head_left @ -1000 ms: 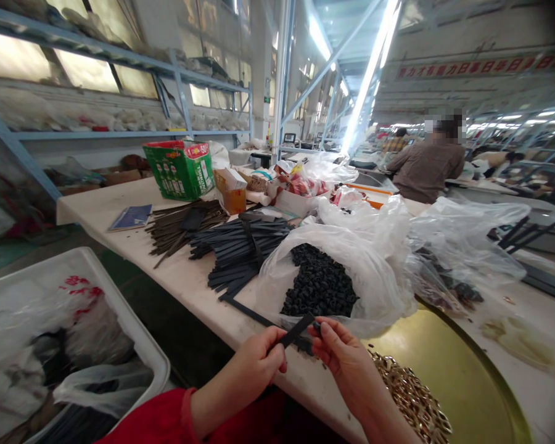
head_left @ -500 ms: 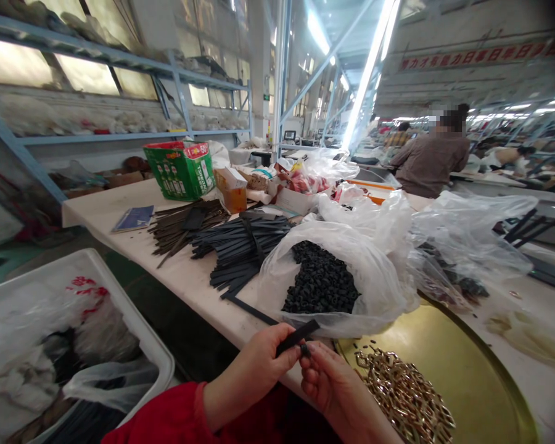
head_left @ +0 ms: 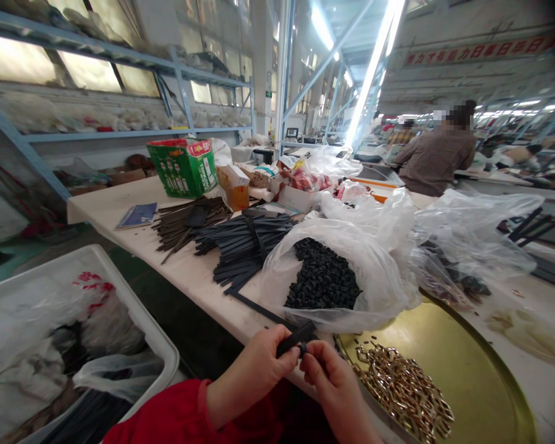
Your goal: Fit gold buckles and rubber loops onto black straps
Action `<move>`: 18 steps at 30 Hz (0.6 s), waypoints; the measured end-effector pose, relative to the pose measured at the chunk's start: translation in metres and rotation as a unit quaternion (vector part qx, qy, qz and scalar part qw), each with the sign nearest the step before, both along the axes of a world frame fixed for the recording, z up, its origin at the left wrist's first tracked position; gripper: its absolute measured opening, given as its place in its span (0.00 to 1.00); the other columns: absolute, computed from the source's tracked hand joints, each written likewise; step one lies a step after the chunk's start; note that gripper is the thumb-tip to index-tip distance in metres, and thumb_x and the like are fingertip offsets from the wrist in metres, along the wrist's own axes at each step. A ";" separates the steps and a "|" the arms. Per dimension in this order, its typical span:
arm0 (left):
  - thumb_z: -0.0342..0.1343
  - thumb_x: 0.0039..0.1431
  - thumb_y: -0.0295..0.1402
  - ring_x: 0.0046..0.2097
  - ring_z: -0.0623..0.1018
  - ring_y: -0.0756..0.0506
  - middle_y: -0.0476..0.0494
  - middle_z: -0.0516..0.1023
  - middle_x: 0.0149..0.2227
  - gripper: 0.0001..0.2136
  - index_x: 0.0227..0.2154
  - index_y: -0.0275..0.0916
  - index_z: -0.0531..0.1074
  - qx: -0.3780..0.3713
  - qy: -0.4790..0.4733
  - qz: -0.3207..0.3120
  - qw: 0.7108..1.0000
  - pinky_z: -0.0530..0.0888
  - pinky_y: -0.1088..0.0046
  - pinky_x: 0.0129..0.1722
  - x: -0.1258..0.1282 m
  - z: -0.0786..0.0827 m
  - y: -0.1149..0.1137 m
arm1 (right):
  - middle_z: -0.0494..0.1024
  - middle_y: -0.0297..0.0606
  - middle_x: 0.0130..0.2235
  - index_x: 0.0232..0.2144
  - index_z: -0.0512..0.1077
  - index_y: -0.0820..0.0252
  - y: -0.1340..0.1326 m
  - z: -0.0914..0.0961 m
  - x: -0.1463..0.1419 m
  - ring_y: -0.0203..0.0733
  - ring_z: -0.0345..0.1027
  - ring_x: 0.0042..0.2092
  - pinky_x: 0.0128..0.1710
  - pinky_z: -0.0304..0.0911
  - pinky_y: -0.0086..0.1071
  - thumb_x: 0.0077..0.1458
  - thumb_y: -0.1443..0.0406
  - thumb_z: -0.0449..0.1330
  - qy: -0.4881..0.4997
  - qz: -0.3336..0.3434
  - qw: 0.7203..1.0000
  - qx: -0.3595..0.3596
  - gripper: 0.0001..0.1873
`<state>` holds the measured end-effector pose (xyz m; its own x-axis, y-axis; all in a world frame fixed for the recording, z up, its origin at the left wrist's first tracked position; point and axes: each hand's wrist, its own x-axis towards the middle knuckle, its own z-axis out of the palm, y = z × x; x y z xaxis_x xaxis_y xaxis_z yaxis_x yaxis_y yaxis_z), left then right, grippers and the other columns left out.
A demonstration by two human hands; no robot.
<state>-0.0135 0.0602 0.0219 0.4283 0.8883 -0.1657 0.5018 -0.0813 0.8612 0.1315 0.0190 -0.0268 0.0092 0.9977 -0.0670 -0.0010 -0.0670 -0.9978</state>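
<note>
My left hand [head_left: 271, 359] is closed around a flat black strap [head_left: 296, 338] near its end, at the table's front edge. Close against it, my right hand [head_left: 326, 372] pinches a small black loop [head_left: 303, 348] at the strap. Whether the loop encircles the strap is hard to see behind the fingers. Just beyond my hands lies an open clear plastic bag [head_left: 388, 293] full of small black loops [head_left: 324, 277]. To the right, a round gold tray [head_left: 481, 370] bears a heap of shiny gold metal buckles or rings [head_left: 407, 394].
Bundles of black straps [head_left: 240, 243] and brownish straps [head_left: 185, 222] lie left of the bag. Behind them stand a green carton [head_left: 182, 169] and a small box [head_left: 234, 187]. A white bin [head_left: 169, 357] with bags stands at left. Another person [head_left: 437, 154] is farther back.
My right hand has shifted slightly up against the strap, its fingers drawn closer around the small loop. The left hand keeps its hold. The whole view has moved a little.
</note>
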 end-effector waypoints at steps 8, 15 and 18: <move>0.47 0.55 0.34 0.31 0.68 0.50 0.48 0.71 0.29 0.08 0.31 0.35 0.67 -0.016 0.000 -0.049 0.999 0.61 0.78 0.29 0.002 -0.001 -0.005 | 0.62 0.26 0.20 0.25 0.64 0.61 -0.009 -0.001 0.002 0.28 0.51 0.22 0.24 0.49 0.23 0.43 0.51 0.64 0.248 0.036 0.959 -0.136 0.20; 0.40 0.61 0.38 0.25 0.66 0.51 0.52 0.65 0.21 0.14 0.29 0.37 0.67 0.007 0.073 -0.078 0.994 0.59 0.78 0.26 -0.008 0.016 -0.003 | 0.66 0.28 0.22 0.27 0.65 0.60 -0.007 -0.003 0.009 0.29 0.53 0.24 0.25 0.51 0.24 0.40 0.50 0.65 0.253 -0.041 0.955 -0.152 0.22; 0.42 0.59 0.34 0.26 0.65 0.51 0.51 0.67 0.22 0.12 0.24 0.37 0.66 0.045 0.105 -0.077 0.990 0.57 0.77 0.25 -0.008 0.015 -0.009 | 0.64 0.28 0.22 0.25 0.65 0.60 -0.007 -0.004 0.010 0.31 0.54 0.24 0.26 0.51 0.27 0.43 0.47 0.61 0.155 -0.036 0.981 -0.111 0.23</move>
<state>-0.0211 0.0511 0.0372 0.5240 0.8304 -0.1891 0.6455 -0.2424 0.7243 0.1416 0.0117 -0.0312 0.0237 0.9556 -0.2937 -0.3140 -0.2718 -0.9097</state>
